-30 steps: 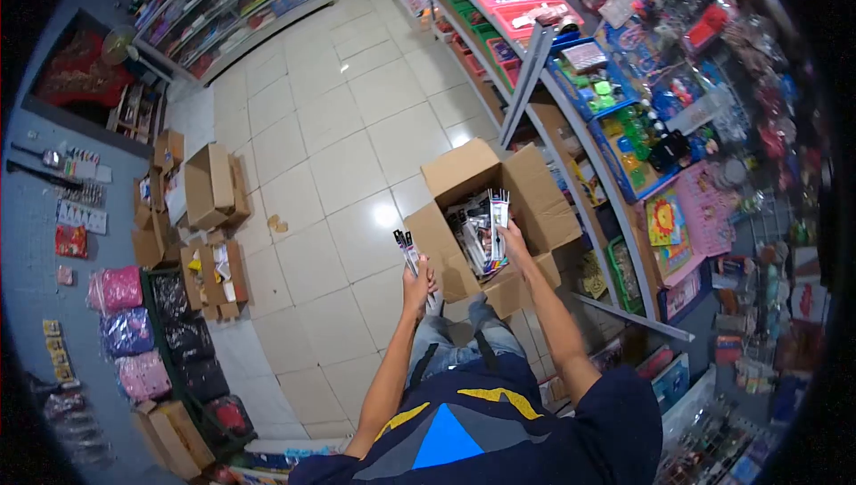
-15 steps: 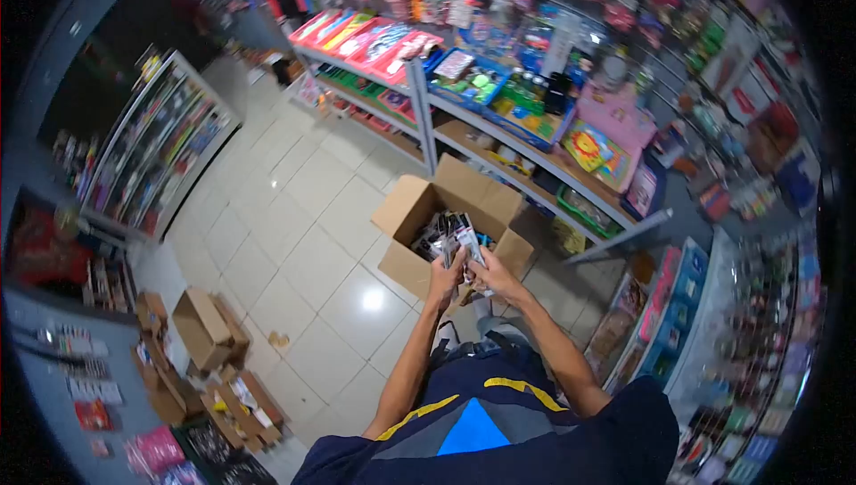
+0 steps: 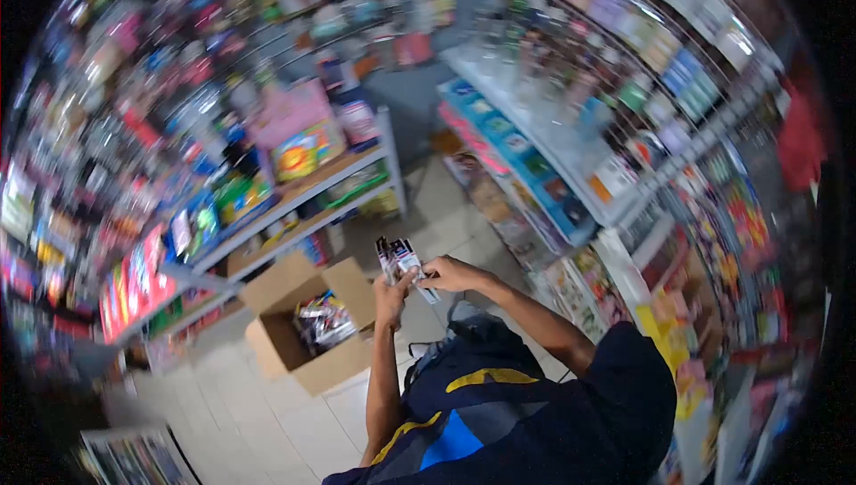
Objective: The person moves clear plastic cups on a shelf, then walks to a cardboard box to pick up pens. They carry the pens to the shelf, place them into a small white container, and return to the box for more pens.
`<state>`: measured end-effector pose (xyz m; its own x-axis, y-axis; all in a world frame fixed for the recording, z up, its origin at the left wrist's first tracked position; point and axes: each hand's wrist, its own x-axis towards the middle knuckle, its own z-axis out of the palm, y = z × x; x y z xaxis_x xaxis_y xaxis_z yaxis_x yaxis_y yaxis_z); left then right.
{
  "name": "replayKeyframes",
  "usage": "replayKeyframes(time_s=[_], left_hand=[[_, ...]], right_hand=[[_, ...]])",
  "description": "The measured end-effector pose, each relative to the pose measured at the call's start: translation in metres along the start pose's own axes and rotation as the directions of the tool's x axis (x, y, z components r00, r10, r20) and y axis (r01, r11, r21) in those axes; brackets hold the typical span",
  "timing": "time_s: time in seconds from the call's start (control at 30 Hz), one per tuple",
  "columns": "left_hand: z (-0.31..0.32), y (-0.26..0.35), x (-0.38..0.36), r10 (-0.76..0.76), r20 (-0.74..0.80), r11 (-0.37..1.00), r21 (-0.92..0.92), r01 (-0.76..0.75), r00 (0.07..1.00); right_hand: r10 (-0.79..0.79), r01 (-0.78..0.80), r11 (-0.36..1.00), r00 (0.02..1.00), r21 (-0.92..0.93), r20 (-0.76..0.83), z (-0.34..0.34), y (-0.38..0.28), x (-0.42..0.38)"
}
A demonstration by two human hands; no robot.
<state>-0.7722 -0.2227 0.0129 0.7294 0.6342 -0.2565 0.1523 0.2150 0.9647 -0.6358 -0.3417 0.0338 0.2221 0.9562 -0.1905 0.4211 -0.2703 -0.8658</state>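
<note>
My left hand [image 3: 391,296] is closed round a bunch of small flat carded packs [image 3: 401,258], white and dark, fanned out at the top. My right hand [image 3: 453,275] pinches the lower right side of the same bunch, close beside the left. What is printed on the packs is too blurred to read. Down to the left on the floor stands an open cardboard box [image 3: 349,289] with its flaps spread. Inside it lies a loose heap of similar small packets [image 3: 326,323].
A shelf unit [image 3: 294,189] with trays of colourful goods runs behind the box. At right, a white display rack [image 3: 571,184] bears many small items above a row of blue boxes [image 3: 517,143]. Tiled floor [image 3: 330,445] lies at my feet.
My view and body have turned to the right. Both hands, with the packs, have moved from over the box to its right side.
</note>
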Motion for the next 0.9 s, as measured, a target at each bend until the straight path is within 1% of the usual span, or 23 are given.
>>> replayKeyframes(time_s=[0.07,0.1,0.17,0.2,0.27,0.3,0.33,0.37,0.4,0.43,0.47,0.5,0.53,0.57,0.6,0.63,0.67,0.7,0.73,0.8,0.87,0.9], left_hand=[[0.03,0.018,0.004,-0.015,0.162,1.0,0.029,0.01,0.987],[0.048,0.019,0.009,0.005,0.225,0.999,0.041,-0.015,0.974],[0.078,0.02,0.018,0.049,0.319,0.996,0.054,-0.069,0.947],[0.092,0.022,0.023,0.031,0.363,0.996,0.069,-0.06,0.931],[0.123,0.025,0.032,-0.003,0.44,0.995,0.091,-0.041,0.898],[0.143,0.028,0.037,-0.051,0.448,0.994,0.108,0.003,0.893],[0.162,0.031,0.042,-0.06,0.484,0.996,0.083,0.022,0.873],[0.18,0.033,0.048,-0.067,0.52,0.997,0.059,0.043,0.852],[0.199,0.038,0.052,-0.076,0.553,0.997,0.037,0.066,0.83],[0.219,0.043,0.058,-0.054,0.59,0.998,0.017,0.054,0.806],[0.238,0.044,0.064,-0.04,0.607,0.999,0.029,0.029,0.793],[0.257,0.043,0.072,-0.025,0.625,0.999,0.038,0.001,0.78],[0.277,0.041,0.082,-0.008,0.642,0.999,0.046,-0.028,0.766],[0.297,0.039,0.093,0.001,0.658,0.996,0.068,-0.061,0.753],[0.32,0.041,0.102,0.065,0.677,0.99,0.05,-0.135,0.733],[0.343,0.044,0.109,0.129,0.694,0.978,0.029,-0.207,0.708],[0.366,0.045,0.117,0.191,0.709,0.961,0.004,-0.276,0.679],[0.389,0.04,0.128,0.245,0.733,0.951,-0.053,-0.305,0.635],[0.409,0.051,0.129,0.235,0.742,0.951,-0.043,-0.305,0.628],[0.444,0.071,0.129,0.206,0.758,0.954,-0.014,-0.3,0.619],[0.481,0.066,0.143,0.335,0.738,0.905,-0.081,-0.417,0.585],[0.5,0.058,0.151,0.399,0.725,0.874,-0.115,-0.473,0.562]], right_hand=[[0.088,-0.089,0.996,0.995,-0.022,-0.052,-0.021,0.011,-0.024],[-0.002,0.011,0.998,0.991,0.06,-0.137,-0.033,0.009,-0.042],[0.025,-0.003,0.994,0.981,0.112,-0.191,-0.049,0.025,-0.068],[0.03,-0.002,0.991,0.978,0.137,-0.205,-0.056,0.032,-0.079],[0.097,-0.088,0.995,0.937,0.042,-0.334,-0.074,0.037,-0.103],[0.128,-0.139,0.99,0.911,0.0,-0.392,-0.083,0.04,-0.118],[0.153,-0.191,0.981,0.881,-0.041,-0.448,-0.094,0.046,-0.133],[0.181,-0.189,0.981,0.83,0.04,-0.528,-0.104,0.059,-0.145],[0.151,-0.088,0.988,0.742,0.129,-0.653,-0.108,0.101,-0.154],[0.238,-0.222,0.968,0.673,0.116,-0.701,-0.13,0.103,-0.172],[0.186,-0.148,0.981,0.559,0.124,-0.808,-0.151,0.105,-0.192],[0.169,-0.116,0.985,0.455,0.13,-0.874,-0.172,0.121,-0.207],[0.073,-0.141,0.99,0.343,0.025,-0.936,-0.196,0.118,-0.228],[0.191,-0.192,0.972,0.296,0.138,-0.936,-0.218,0.162,-0.244],[0.232,-0.155,0.968,0.232,0.199,-0.945,-0.242,0.154,-0.264],[0.177,-0.143,0.977,0.129,0.158,-0.976,-0.264,0.161,-0.274],[0.219,0.048,0.974,0.076,0.223,-0.973,-0.284,0.128,-0.281],[0.147,0.062,0.987,0.043,0.15,-0.988,-0.303,0.138,-0.287],[0.077,0.074,0.994,0.011,0.078,-0.997,-0.323,0.147,-0.292],[0.094,0.099,0.99,0.03,0.096,-0.995,-0.351,0.162,-0.296],[0.102,0.081,0.992,-0.013,0.1,-0.995,-0.371,0.178,-0.29],[0.104,0.104,0.989,-0.002,0.103,-0.995,-0.378,0.185,-0.285]])
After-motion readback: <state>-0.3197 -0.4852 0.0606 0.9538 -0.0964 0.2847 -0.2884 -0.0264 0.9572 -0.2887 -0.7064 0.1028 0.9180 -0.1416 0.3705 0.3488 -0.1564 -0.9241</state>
